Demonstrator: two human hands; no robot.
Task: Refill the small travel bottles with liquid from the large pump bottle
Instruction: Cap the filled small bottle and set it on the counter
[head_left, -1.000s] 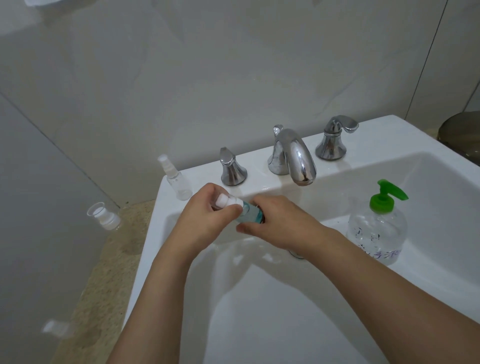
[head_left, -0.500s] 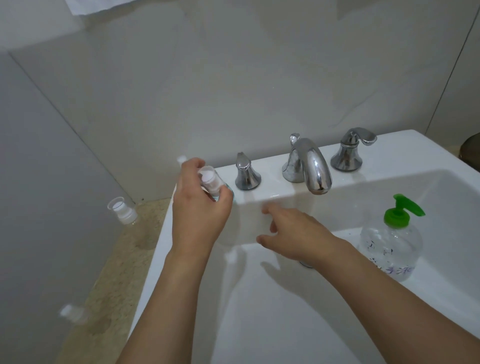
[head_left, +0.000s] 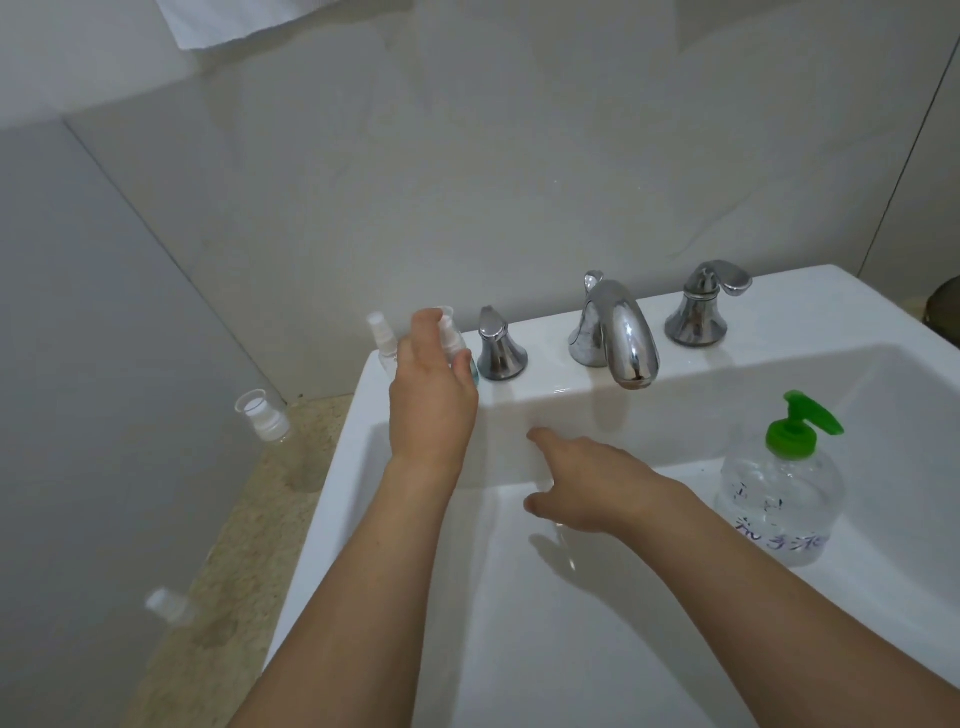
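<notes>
Head view: left hand (head_left: 434, 400) grips small clear travel bottle w/ white spray top and blue-tinted base (head_left: 457, 345), fingers curled round it, on white sink deck (head_left: 545, 384) beside left chrome tap handle (head_left: 500, 345). Second clear spray bottle (head_left: 383, 343) stands just behind hand. Right hand (head_left: 592, 486) over basin, fingers relaxed, holds nothing. Large clear pump bottle w/ green pump (head_left: 782, 486) stands in basin, right side, apart from both hands.

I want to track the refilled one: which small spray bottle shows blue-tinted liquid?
The small bottle gripped by the left hand beside the left tap handle; blue shows at its base. The other spray bottle behind it looks clear.
</notes>
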